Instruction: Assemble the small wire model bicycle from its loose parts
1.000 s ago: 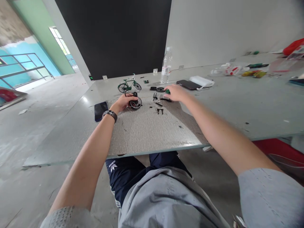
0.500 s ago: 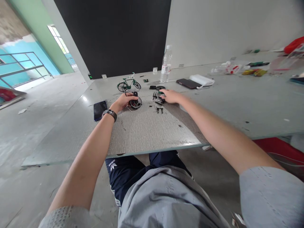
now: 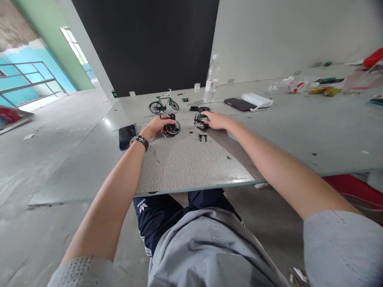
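Note:
My left hand [image 3: 158, 124] is closed around a partly built model bicycle, with fingers and thumb gripping it near its spoked wheel [image 3: 172, 128]. A black round piece sits just above that wheel, and thin metal rods stick out by the fingers. My right hand [image 3: 217, 120] reaches into a cluster of small black and silver parts [image 3: 198, 122], its thumb and forefinger apart around them. The other fingers are partly hidden. A complete green model bicycle [image 3: 163, 104] stands upright behind my left hand. A small black forked part [image 3: 202, 138] lies in front of my right hand.
A loose wheel [image 3: 204, 109] lies beyond my right hand, near a water bottle [image 3: 212, 79]. One phone [image 3: 127, 136] is left of my wrist; a dark phone [image 3: 237, 104] and a white mask [image 3: 257, 99] lie to the right. The table's front edge [image 3: 197, 189] is close to my lap.
The view has shifted slightly. My left hand keeps its hold on the model bicycle, and my right hand stays at the small parts, its fingers shifting a little among them.

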`<state>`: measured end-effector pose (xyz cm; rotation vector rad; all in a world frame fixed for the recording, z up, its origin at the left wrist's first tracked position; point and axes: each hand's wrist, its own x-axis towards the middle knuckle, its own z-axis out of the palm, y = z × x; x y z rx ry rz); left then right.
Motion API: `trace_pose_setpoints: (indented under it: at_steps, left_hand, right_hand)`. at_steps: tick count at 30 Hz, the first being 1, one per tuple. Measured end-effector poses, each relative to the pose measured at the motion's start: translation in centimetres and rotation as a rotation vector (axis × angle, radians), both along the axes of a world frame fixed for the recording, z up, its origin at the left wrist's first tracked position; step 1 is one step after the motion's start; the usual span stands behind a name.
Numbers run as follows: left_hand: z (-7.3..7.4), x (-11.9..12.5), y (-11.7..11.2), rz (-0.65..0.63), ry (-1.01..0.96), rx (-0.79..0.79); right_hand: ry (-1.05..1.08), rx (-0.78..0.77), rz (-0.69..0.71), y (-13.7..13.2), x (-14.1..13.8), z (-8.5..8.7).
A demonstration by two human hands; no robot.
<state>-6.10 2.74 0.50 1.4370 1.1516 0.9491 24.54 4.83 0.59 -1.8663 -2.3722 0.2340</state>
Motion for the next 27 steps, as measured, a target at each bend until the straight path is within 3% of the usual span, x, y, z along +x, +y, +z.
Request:
trace_pose_setpoints:
  at_steps: [9,27]
  left_hand:
    - [-0.7,-0.5,1.0,-0.050,0.049,0.020]
    - [-0.1,0.0,0.2,-0.010,0.001,0.003]
  right_hand:
    - [0.025,-0.043,0.022,-0.8,-1.1,0.5]
    - [0.027,-0.014,0.050,-0.3,-1.2,0.0]
